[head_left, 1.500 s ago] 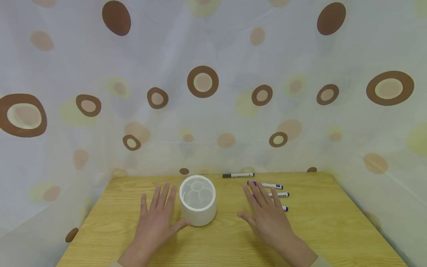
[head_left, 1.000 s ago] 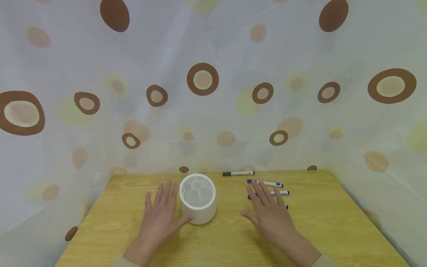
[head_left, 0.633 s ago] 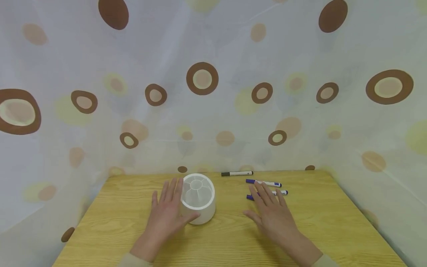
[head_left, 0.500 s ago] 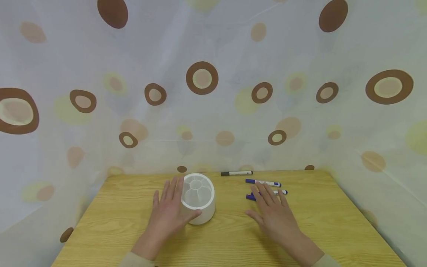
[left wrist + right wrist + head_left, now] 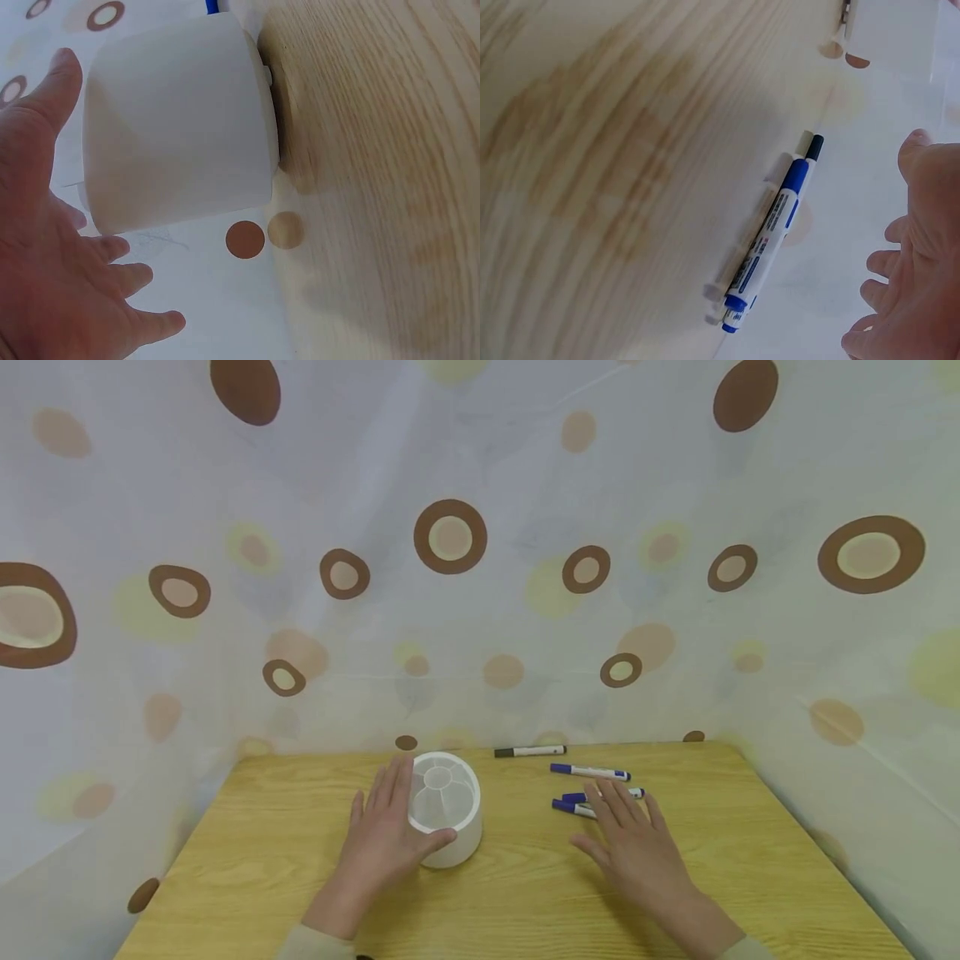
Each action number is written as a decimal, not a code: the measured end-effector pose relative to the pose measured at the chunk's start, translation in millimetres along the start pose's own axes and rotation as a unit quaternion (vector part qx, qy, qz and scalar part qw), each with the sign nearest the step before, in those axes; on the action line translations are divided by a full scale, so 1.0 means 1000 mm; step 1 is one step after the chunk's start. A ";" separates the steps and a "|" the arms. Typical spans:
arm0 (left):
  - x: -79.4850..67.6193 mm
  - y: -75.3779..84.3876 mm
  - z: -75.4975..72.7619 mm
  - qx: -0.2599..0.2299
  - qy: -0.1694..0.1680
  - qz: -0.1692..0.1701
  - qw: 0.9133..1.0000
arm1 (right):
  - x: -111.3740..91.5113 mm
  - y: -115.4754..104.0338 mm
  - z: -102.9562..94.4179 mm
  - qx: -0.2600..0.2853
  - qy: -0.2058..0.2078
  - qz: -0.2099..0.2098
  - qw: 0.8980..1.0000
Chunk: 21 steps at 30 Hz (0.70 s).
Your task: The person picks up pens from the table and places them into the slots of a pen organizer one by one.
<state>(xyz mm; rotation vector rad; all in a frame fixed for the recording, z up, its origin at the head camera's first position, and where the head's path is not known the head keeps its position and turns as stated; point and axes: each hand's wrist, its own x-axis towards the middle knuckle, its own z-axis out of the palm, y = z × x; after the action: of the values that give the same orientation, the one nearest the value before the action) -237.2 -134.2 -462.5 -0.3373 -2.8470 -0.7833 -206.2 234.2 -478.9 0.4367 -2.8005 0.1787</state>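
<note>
A round white desk organizer (image 5: 459, 846) with divided compartments stands on the table, nothing showing in them. My left hand (image 5: 381, 839) is at its left side, fingers straight, thumb out across its near side. In the left wrist view a gap shows between the thumb and the organizer's wall (image 5: 180, 124). My right hand (image 5: 641, 856) hovers palm down, fingers spread, over the near markers and partly hides them. Blue-capped markers lie there: a far one (image 5: 592, 772), a middle one (image 5: 576, 797) and a near one (image 5: 573, 808). The right wrist view shows a blue-capped marker (image 5: 769, 232) apart from the fingers.
A black-capped marker (image 5: 531, 751) lies at the table's back edge, right of the organizer. The wooden table (image 5: 510, 893) meets a spotted curtain (image 5: 510, 618) at the back and both sides.
My left hand has moved right, now overlapping the organizer's left side in the head view. My right hand has shifted right and slightly nearer, uncovering more of the blue caps. Organizer and markers stay put.
</note>
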 end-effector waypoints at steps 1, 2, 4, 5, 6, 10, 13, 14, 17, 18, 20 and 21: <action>0.000 0.000 0.000 -0.002 -0.001 -0.001 1.000 | -0.001 0.002 0.000 -0.001 -0.003 0.003 1.000; 0.000 0.000 0.000 -0.003 -0.003 -0.002 1.000 | -0.001 0.005 0.000 0.000 -0.006 0.006 1.000; 0.000 0.000 0.001 -0.007 -0.001 -0.002 1.000 | -0.002 0.009 0.001 -0.001 -0.012 0.015 1.000; 0.000 -0.001 0.001 -0.008 -0.001 -0.002 1.000 | -0.003 0.012 0.001 0.000 -0.014 0.019 1.000; 0.000 -0.001 0.002 -0.010 0.000 -0.002 1.000 | -0.004 0.014 0.002 0.002 -0.015 0.022 1.000; 0.000 -0.001 0.004 -0.026 0.008 0.001 1.000 | -0.007 0.025 0.004 0.001 -0.015 0.031 0.999; 0.000 -0.001 0.006 -0.036 0.010 0.002 0.999 | -0.009 0.032 0.006 -0.007 -0.017 0.036 0.999; 0.001 -0.002 0.007 -0.041 0.012 0.003 0.999 | -0.010 0.035 0.006 -0.008 -0.017 0.037 0.999; 0.002 -0.002 0.009 -0.049 0.007 -0.005 0.999 | -0.014 0.041 0.006 -0.010 -0.018 0.043 0.999; 0.002 -0.001 0.009 -0.053 0.006 -0.008 0.999 | -0.015 0.044 0.006 -0.011 -0.019 0.045 0.999; 0.003 0.000 0.010 -0.064 0.006 -0.010 0.998 | -0.018 0.049 0.006 -0.011 -0.020 0.049 0.999; 0.003 0.000 0.011 -0.067 0.004 -0.013 0.998 | -0.019 0.052 0.007 -0.010 -0.021 0.050 0.998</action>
<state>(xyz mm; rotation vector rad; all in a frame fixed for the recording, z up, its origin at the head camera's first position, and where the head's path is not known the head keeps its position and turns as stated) -241.2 -127.7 -470.6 -0.3150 -2.8027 -0.9820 -206.9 287.2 -495.0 0.2986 -2.8643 0.1639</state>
